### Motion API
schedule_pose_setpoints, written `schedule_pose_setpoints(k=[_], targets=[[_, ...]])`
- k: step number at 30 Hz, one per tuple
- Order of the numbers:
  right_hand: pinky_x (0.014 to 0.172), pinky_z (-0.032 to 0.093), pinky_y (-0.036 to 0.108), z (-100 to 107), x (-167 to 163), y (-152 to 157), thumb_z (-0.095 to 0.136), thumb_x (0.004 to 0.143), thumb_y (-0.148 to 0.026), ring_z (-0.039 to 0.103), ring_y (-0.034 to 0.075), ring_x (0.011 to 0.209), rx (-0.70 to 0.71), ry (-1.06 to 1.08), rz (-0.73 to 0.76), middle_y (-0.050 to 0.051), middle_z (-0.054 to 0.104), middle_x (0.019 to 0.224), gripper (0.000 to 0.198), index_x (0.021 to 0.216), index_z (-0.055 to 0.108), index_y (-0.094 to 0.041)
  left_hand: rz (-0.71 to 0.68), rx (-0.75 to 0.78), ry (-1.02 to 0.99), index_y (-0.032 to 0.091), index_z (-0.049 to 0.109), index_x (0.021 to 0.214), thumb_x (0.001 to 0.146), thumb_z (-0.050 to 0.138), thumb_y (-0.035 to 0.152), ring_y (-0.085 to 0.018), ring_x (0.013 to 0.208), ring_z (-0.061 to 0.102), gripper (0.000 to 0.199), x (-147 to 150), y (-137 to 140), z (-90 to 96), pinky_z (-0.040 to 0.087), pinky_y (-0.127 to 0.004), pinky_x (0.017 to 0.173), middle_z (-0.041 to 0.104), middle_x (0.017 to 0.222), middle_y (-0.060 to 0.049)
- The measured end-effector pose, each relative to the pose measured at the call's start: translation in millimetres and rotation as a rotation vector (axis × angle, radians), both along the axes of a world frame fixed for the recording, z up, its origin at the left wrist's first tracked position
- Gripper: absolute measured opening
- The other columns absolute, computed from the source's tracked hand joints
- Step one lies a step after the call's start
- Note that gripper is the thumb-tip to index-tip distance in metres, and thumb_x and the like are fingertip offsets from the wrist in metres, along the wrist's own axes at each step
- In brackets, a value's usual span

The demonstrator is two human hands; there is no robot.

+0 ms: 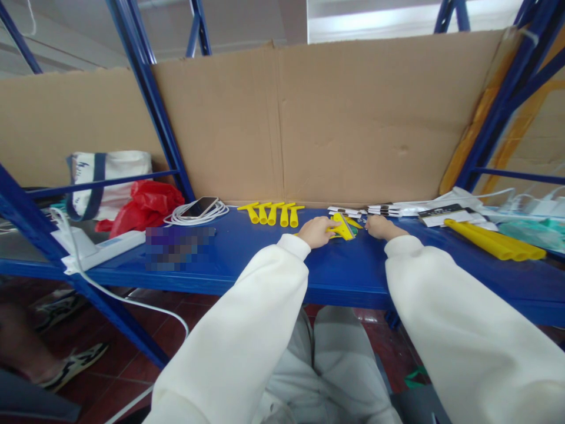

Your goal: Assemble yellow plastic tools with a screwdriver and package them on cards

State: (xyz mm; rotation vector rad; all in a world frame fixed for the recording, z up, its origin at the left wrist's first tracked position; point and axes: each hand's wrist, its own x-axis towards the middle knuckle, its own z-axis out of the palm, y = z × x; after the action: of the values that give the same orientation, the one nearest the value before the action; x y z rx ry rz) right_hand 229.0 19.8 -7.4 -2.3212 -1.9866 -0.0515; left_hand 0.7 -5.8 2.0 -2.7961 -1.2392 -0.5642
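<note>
My left hand [316, 232] is closed around a yellow scraper [343, 227], its wide head turned to the right and a thin edge along that side. Close by, just right of it, my right hand [379, 227] has its fingers pressed together. Whatever they pinch is too small to make out. Small yellow and dark pieces lie behind the scraper, partly hidden by it. Several yellow T-shaped scraper handles [273, 214] stand in a row to the left of my hands. White packets with black marks [346, 211] lie behind my hands.
Long yellow tubes [497, 240] and a black-and-white card [444, 214] lie at right. On the left are a phone [202, 206] with a coiled white cable, a red plastic bag [152, 203] and a white power strip [106, 250]. Cardboard [353, 118] walls the blue shelf's back.
</note>
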Motion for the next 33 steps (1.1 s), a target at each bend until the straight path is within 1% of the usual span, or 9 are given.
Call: schedule_pose_setpoints(k=[3,6,10,17,22,28,33], targets=[[0.094,0.05,0.037,1.2,-2.0,-1.3,0.049,0.088,-0.011,0.064,0.03,0.118,-0.011,-0.021,0.026,0.023,0.067,0.122,0.034,0.116,0.069,-0.009,0.0,-0.011,0.008,0.027,0.064,0.133,0.092,0.059,0.021,-0.023,0.12,0.063,0.042,0.0,-0.8,0.9,0.048,-0.031,0.104,0.068,0.128,-0.006],[0.094,0.049,0.033,2.6,-3.3,-2.0,0.045,0.089,-0.007,0.065,0.028,0.117,-0.021,-0.055,0.055,0.024,0.068,0.12,0.036,0.118,0.067,-0.004,-0.001,-0.02,0.016,0.027,0.063,0.135,0.093,0.058,0.021,-0.023,0.121,0.062,0.043,0.1,-1.4,1.6,0.047,-0.032,0.105,0.067,0.13,-0.006],[0.091,0.05,0.028,4.1,-4.1,-1.8,0.045,0.089,-0.005,0.067,0.026,0.112,-0.024,-0.073,0.057,0.024,0.071,0.114,0.036,0.117,0.067,-0.004,-0.003,-0.012,0.014,0.027,0.063,0.134,0.093,0.058,0.021,-0.023,0.121,0.062,0.042,0.1,-1.1,1.4,0.047,-0.031,0.105,0.068,0.129,-0.006],[0.089,0.05,0.028,5.3,-5.3,-0.2,0.046,0.087,-0.003,0.068,0.028,0.109,-0.017,-0.111,0.072,0.026,0.071,0.11,0.037,0.117,0.068,-0.002,-0.01,-0.003,0.003,0.027,0.065,0.132,0.092,0.059,0.021,-0.023,0.119,0.064,0.041,-0.3,1.2,-0.2,0.048,-0.032,0.103,0.069,0.127,-0.007],[0.087,0.05,0.027,6.1,-6.0,-2.1,0.048,0.087,-0.003,0.069,0.028,0.106,0.006,-0.11,0.071,0.025,0.072,0.106,0.036,0.116,0.07,-0.003,-0.004,0.006,0.002,0.029,0.065,0.132,0.092,0.06,0.022,-0.023,0.118,0.064,0.041,-0.3,1.8,-1.1,0.049,-0.032,0.103,0.068,0.127,-0.006],[0.088,0.05,0.026,9.2,-8.2,-5.9,0.047,0.089,-0.005,0.07,0.027,0.106,0.002,-0.119,0.076,0.026,0.072,0.108,0.036,0.116,0.069,-0.002,-0.001,-0.005,0.013,0.029,0.064,0.133,0.092,0.059,0.022,-0.023,0.119,0.064,0.041,-0.2,0.8,0.2,0.049,-0.032,0.103,0.068,0.127,-0.006],[0.086,0.049,0.026,9.8,-8.7,-7.1,0.043,0.09,-0.004,0.07,0.027,0.104,-0.002,-0.134,0.091,0.027,0.072,0.106,0.037,0.116,0.069,0.0,-0.003,0.014,0.004,0.028,0.065,0.132,0.092,0.059,0.022,-0.023,0.118,0.064,0.041,0.0,1.9,-1.1,0.05,-0.032,0.102,0.069,0.126,-0.007]])
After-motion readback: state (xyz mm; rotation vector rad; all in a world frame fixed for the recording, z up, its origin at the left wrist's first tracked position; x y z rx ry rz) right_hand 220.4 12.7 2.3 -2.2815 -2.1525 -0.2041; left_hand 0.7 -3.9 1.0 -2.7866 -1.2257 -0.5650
